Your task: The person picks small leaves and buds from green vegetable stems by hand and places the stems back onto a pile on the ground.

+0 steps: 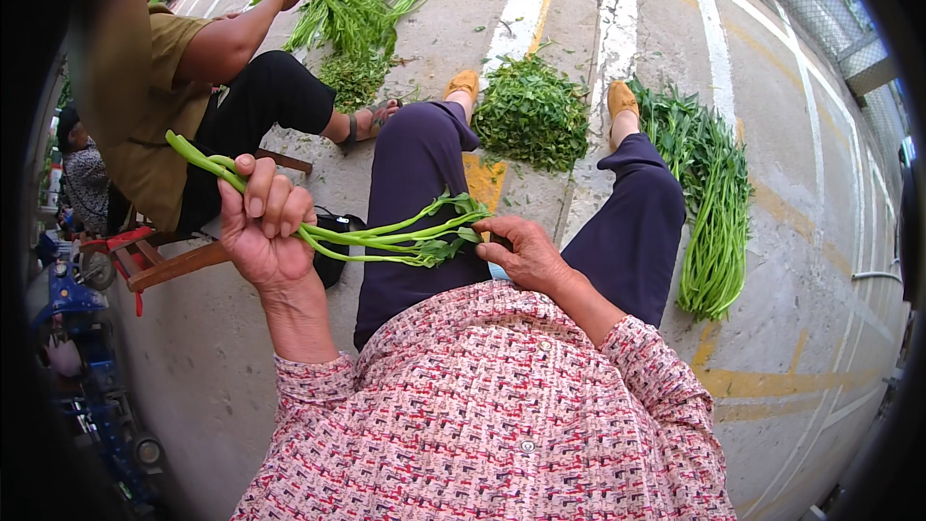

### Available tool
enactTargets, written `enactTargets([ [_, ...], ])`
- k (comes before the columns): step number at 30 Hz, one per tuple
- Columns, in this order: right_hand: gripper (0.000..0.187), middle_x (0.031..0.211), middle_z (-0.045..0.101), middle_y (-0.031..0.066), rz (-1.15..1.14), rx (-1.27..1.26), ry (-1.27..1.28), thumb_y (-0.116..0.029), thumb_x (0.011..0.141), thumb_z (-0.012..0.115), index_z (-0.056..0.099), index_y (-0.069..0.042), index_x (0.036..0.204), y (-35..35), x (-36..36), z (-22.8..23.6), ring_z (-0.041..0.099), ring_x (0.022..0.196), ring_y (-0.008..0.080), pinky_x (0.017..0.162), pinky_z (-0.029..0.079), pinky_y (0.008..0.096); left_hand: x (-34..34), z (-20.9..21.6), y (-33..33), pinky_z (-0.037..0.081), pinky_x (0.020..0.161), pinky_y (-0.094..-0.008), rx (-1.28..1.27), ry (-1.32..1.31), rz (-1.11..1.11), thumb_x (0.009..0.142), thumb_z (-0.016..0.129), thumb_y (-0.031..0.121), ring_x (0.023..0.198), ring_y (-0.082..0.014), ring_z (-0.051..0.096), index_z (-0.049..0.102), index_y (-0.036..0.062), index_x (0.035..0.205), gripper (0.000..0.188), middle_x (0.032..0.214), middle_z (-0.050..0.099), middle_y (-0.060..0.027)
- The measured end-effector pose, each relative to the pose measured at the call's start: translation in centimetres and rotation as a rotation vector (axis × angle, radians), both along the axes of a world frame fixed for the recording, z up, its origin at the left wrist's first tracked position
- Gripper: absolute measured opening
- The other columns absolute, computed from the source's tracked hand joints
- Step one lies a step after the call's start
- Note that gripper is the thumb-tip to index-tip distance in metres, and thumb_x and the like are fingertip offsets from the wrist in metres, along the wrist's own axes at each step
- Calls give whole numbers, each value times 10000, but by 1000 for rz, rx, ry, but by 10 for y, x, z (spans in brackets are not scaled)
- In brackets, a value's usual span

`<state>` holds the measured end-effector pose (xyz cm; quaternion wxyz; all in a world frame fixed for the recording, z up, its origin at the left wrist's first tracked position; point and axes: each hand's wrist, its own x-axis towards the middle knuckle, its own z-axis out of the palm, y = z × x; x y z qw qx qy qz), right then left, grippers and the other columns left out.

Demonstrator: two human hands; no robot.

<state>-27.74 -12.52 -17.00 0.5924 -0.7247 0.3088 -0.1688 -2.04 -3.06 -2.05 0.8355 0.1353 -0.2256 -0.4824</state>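
A few long green leafy-vegetable stems (371,233) lie across my lap, their bare ends pointing up to the left. My left hand (270,222) is closed round them near those bare ends. At the leafy tips, my right hand (526,253) pinches with thumb and forefinger; the exact bit between the fingertips is partly hidden. Between my feet lies a heap of loose green leaves (533,114). A long bundle of the same leafy stems (714,241) is on the ground beside my right leg.
Close on my left sits another person (174,87), one hand on a bunch of long stems (352,14) above a leaf pile (352,77). A wooden stool (174,265), a black bag (333,249) and a blue vehicle (82,357) are also left. Painted lines cross the concrete (772,328).
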Motion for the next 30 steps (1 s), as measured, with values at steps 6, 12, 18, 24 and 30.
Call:
enactTargets([
  [6,178,847,616,157,12,-71,71,-160,808,609,642,-27,921,-3,-2,1,608,800,313,716,469,379,-4,-2,-2,291,428,-234,-16,19,-3,943,527,183,445,-80,294,484,-12,996,207,657,382,-13],
  [12,172,816,609,156,-31,-51,44,-162,805,583,646,-24,887,-1,-12,-1,606,780,305,701,468,381,-7,-2,-2,294,426,-234,-8,16,4,944,525,185,443,-80,293,482,-11,993,206,654,381,-13],
  [18,192,666,574,109,-155,211,92,-154,779,540,640,10,774,-3,-17,-1,543,631,202,614,423,315,-11,-4,-2,291,430,-233,8,-16,-7,944,526,190,450,-78,298,481,-9,993,210,653,381,-12],
  [24,224,602,493,-14,-343,663,-93,-205,855,537,582,-30,722,-11,-24,2,375,498,63,464,299,224,-4,-1,2,283,433,-231,3,11,14,941,533,217,445,-72,299,496,2,994,224,646,381,-3],
  [30,182,642,512,-23,-242,495,-175,-147,922,521,621,-22,836,-3,-17,-5,439,568,66,543,379,221,-7,-2,1,285,430,-231,3,17,5,939,535,205,447,-73,298,487,-3,994,220,652,381,-7],
])
